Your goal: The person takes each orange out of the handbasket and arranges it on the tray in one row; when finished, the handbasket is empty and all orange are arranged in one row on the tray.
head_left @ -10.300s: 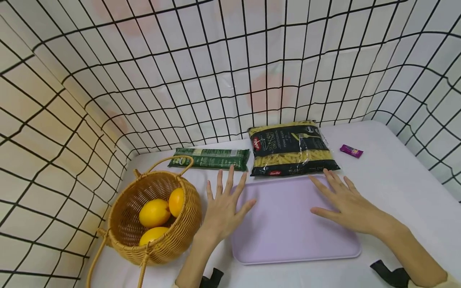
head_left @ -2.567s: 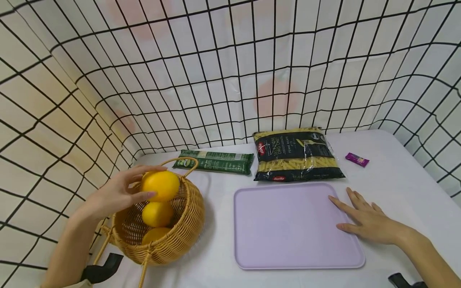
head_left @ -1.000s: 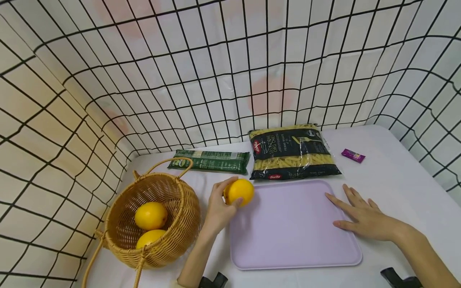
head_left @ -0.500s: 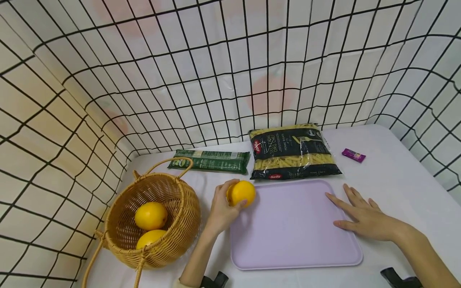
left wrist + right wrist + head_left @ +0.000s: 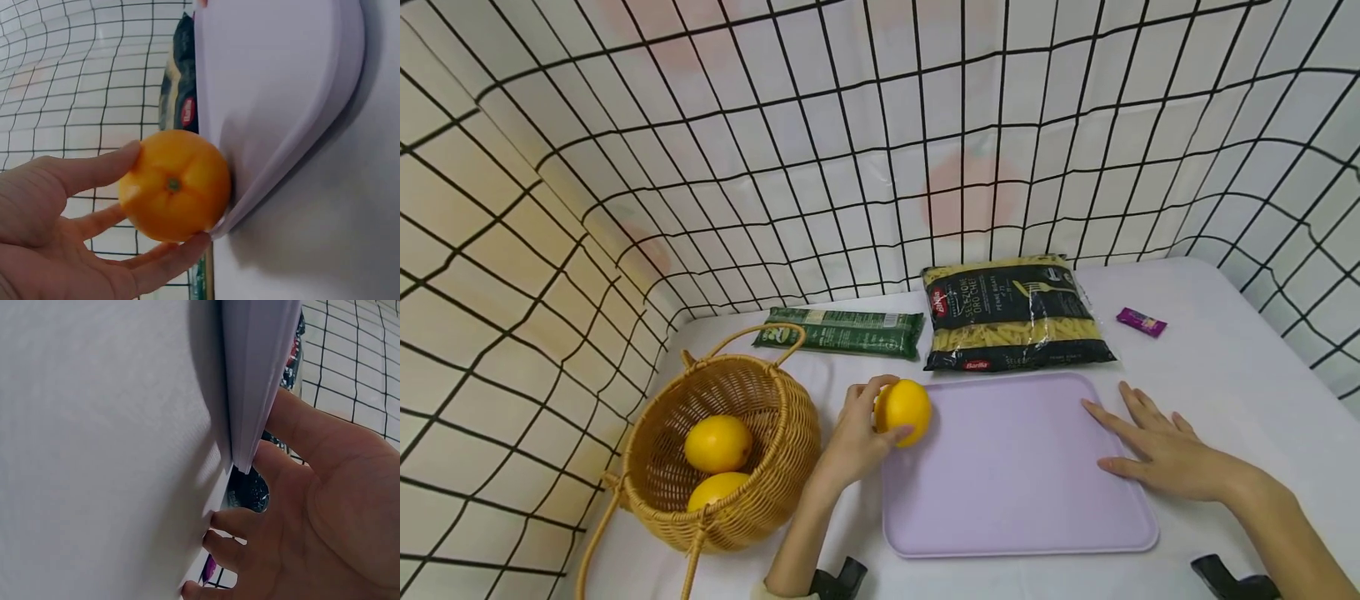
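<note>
My left hand (image 5: 859, 437) grips an orange (image 5: 907, 413) between thumb and fingers at the far left corner of the lilac tray (image 5: 1018, 475). In the left wrist view the orange (image 5: 178, 187) shows its green stem end and sits against or just above the tray; I cannot tell which. Two more oranges (image 5: 718, 444) lie in the wicker basket (image 5: 790, 467) to the left. My right hand (image 5: 1165, 450) rests spread at the tray's right side. In the right wrist view its thumb and index finger touch the tray's edge (image 5: 256, 381), and other fingertips reach the table.
Behind the tray lie a black and yellow penne bag (image 5: 1011, 312) and a long green packet (image 5: 842, 331). A small purple wrapped sweet (image 5: 1141, 322) lies at the right. Black grid netting (image 5: 880, 167) over white sheets encloses the back and sides. The basket's handles stick out.
Both hands were spread over the tray at first. Then my left hand took an orange out of the basket and carried it right to the tray's corner, lowering it slightly. The right hand stays at the tray's side.
</note>
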`<state>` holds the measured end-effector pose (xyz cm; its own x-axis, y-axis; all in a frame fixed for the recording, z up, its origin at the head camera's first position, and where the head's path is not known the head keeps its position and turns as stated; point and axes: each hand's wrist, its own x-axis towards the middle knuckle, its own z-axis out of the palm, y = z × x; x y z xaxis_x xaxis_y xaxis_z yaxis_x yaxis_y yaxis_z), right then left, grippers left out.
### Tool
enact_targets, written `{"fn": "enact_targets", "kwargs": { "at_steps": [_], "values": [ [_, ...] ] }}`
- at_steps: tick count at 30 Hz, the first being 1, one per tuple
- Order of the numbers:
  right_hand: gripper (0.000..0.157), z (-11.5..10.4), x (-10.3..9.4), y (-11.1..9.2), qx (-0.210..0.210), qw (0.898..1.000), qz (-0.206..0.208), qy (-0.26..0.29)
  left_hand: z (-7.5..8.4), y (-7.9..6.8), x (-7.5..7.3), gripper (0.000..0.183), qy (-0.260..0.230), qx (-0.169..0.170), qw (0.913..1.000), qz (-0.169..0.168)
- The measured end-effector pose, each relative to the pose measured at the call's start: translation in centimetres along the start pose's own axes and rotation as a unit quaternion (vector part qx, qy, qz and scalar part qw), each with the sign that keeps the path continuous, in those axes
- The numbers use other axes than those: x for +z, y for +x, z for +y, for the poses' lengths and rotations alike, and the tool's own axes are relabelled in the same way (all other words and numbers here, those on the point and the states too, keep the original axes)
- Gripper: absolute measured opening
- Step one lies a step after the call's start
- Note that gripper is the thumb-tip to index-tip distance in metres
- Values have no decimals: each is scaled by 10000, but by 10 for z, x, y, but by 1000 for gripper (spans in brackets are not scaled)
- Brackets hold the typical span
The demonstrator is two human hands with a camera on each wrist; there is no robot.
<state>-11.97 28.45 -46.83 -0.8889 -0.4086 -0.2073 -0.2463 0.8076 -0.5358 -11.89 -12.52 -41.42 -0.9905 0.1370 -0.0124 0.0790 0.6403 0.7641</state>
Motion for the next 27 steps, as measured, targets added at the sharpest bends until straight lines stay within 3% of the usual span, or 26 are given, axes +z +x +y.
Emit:
{"fn": "enact_targets", "kwargs": {
  "at_steps": [8, 18, 27],
  "values": [
    [81, 1, 1, 2, 70, 10000, -23, 51, -2, 4, 5, 60, -216, 234, 9994, -105],
    [81, 0, 1, 2, 41, 10000, 3, 4, -2, 5, 9, 61, -337, 214, 9992, 83],
    [81, 1, 1, 0, 10, 10000, 44, 5, -2, 4, 0, 61, -485, 207, 9977, -431]
  ]
}}
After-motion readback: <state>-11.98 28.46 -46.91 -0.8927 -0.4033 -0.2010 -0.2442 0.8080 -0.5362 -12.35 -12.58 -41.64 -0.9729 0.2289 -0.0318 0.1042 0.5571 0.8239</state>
